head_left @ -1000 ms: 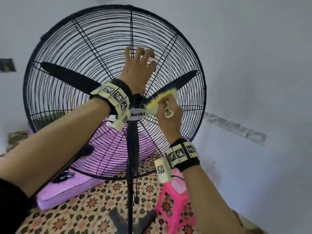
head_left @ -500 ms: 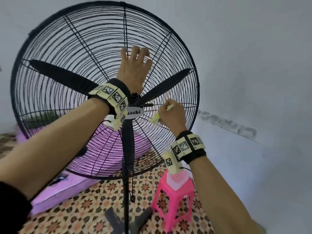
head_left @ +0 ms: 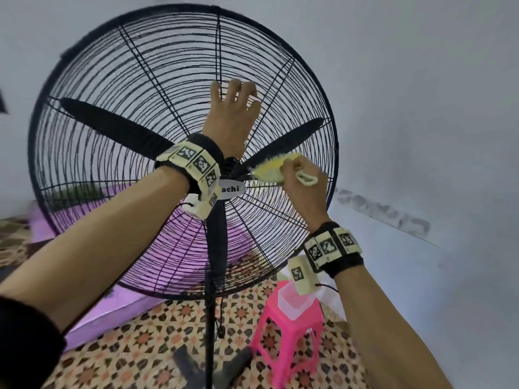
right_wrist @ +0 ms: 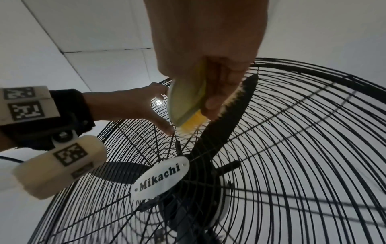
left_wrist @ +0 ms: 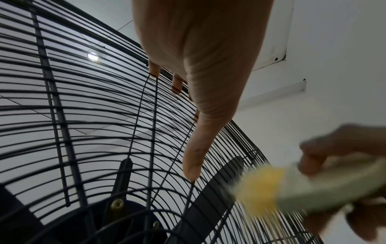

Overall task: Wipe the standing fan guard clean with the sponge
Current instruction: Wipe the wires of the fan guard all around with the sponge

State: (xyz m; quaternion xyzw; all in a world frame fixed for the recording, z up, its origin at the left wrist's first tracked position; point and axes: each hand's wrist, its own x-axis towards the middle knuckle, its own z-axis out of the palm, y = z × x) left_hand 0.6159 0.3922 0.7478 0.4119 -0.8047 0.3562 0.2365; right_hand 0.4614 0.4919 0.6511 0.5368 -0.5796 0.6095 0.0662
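The black wire fan guard (head_left: 126, 108) fills the head view, with black blades behind it and a white "Mikachi" badge (right_wrist: 160, 176) at the hub. My left hand (head_left: 233, 113) rests on the guard above the hub, fingers spread against the wires and thumb (left_wrist: 192, 165) stretched down. My right hand (head_left: 303, 186) grips a yellow sponge (head_left: 269, 169) with a pale green back and a white loop. The sponge presses on the wires just right of the hub, over a blade. It is blurred in the left wrist view as sponge (left_wrist: 271, 189).
The fan's black pole (head_left: 213, 276) runs down to a base on the patterned tile floor. A pink plastic stool (head_left: 289, 346) with a clear container (head_left: 292, 301) on it stands at lower right. A purple mattress (head_left: 112, 304) lies behind the fan. A grey wall is close on the right.
My right hand dropped with the sponge to below right of the hub, then came back up to the wires right of the hub. The left hand stayed on the guard.
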